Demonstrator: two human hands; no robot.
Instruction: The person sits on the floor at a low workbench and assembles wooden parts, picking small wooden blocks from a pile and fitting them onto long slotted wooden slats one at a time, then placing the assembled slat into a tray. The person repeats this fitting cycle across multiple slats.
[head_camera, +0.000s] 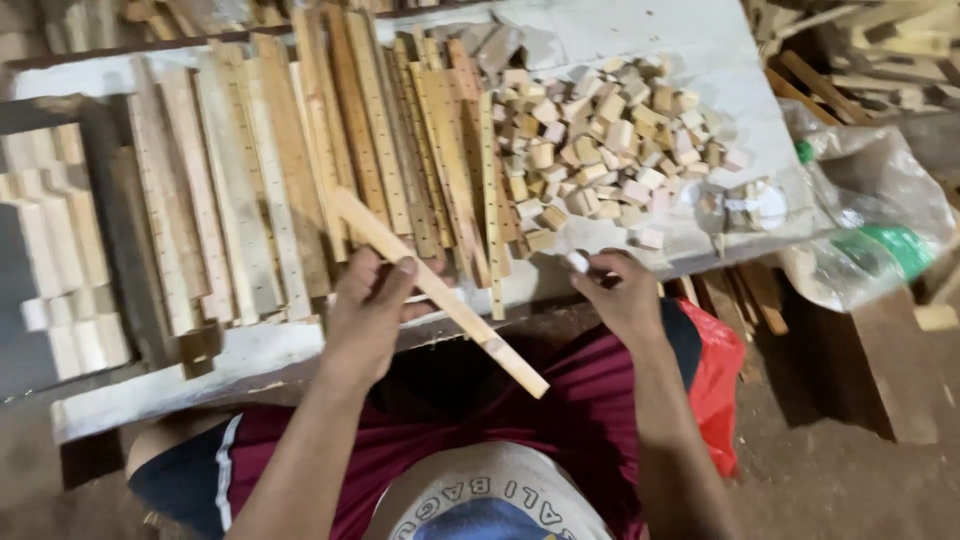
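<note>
My left hand (372, 305) grips a long pale wooden slat (440, 292) near its middle; the slat runs diagonally from the stack of slats down toward my lap. My right hand (620, 293) is closed around a small whitish piece (578, 262) at the front edge of the white table (690, 40). Just beyond that hand lies a heap of small wooden blocks (600, 140). Many long slats (300, 170) with rows of small holes lie side by side across the table's left and middle.
Stacked pale wood pieces (60, 250) sit at the far left. A clear plastic bag holding green-capped bottles (880, 230) rests at the right. A red bag (715, 380) lies by my right thigh. Scrap wood (860, 50) fills the far right corner.
</note>
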